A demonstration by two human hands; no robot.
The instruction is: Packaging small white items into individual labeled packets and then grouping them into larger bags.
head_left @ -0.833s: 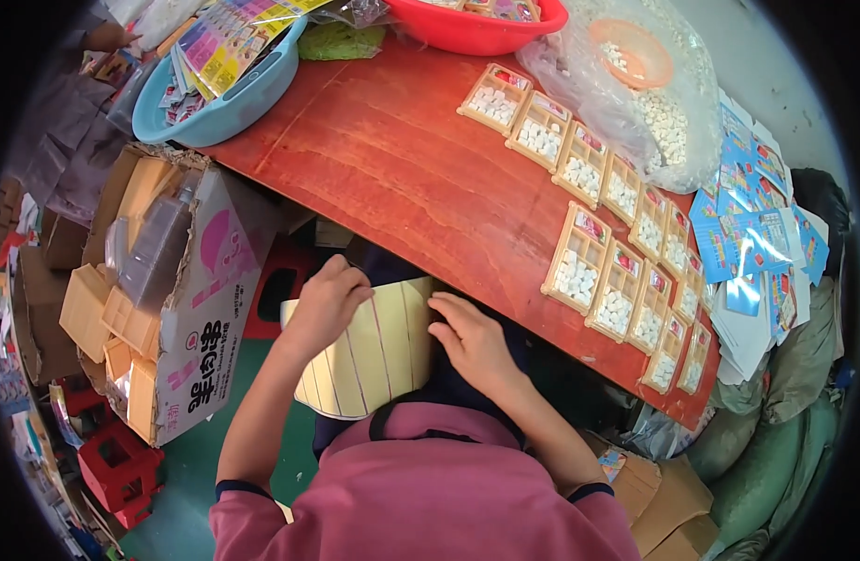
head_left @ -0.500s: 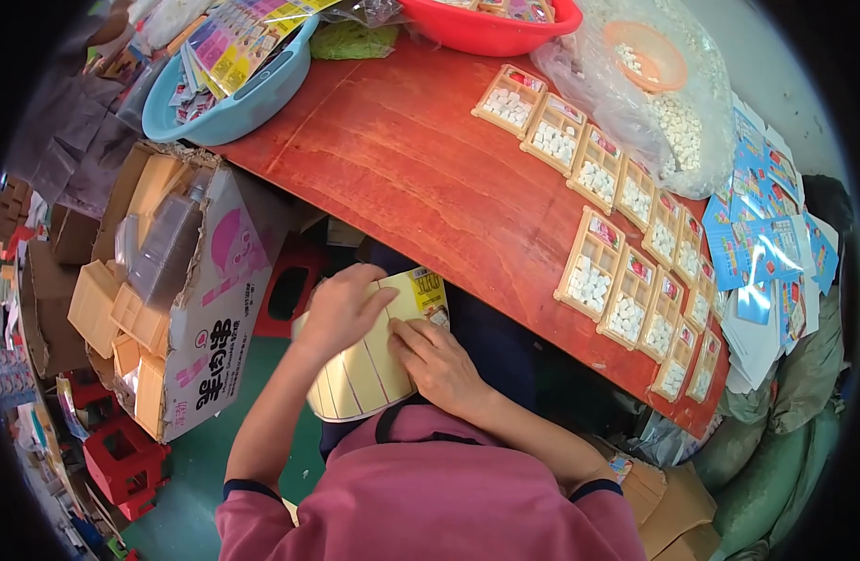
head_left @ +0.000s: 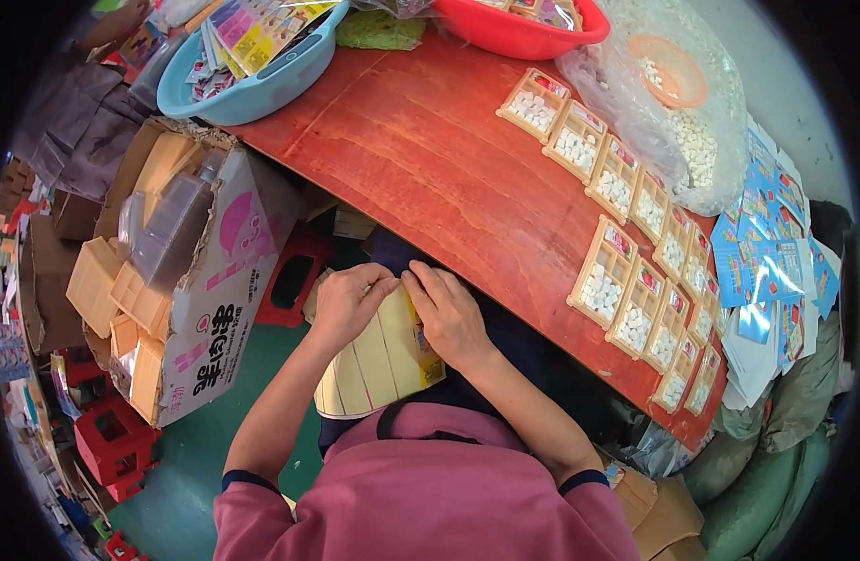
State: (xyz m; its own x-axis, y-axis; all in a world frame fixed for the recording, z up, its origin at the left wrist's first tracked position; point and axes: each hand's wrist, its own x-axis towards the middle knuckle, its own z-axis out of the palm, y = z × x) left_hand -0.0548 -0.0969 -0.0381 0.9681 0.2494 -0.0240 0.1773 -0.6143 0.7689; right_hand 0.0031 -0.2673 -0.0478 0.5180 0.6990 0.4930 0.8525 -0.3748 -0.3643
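Observation:
A curved stack of pale yellow sheets (head_left: 378, 366) rests on my lap, below the edge of the red-brown table (head_left: 430, 159). My left hand (head_left: 347, 301) pinches its top edge from the left. My right hand (head_left: 447, 312) grips the same top edge from the right, fingertips meeting the left hand's. Both hands are closed on the sheets. A colourful printed strip shows along the sheets' right side. On the table to the right lie two rows of tan trays (head_left: 635, 280) filled with small white pieces.
A blue basin (head_left: 261, 79) of colourful packets and a red basin (head_left: 523, 28) stand at the table's far side. A clear bag of white pieces (head_left: 682, 122) and blue packets (head_left: 766, 262) lie right. A cardboard box (head_left: 196, 290) with tan trays stands left; red stools sit underneath.
The sheet stack has been drawn closer to my body and turned; both hands have shifted together to pinch its top edge, where earlier they were spread over it.

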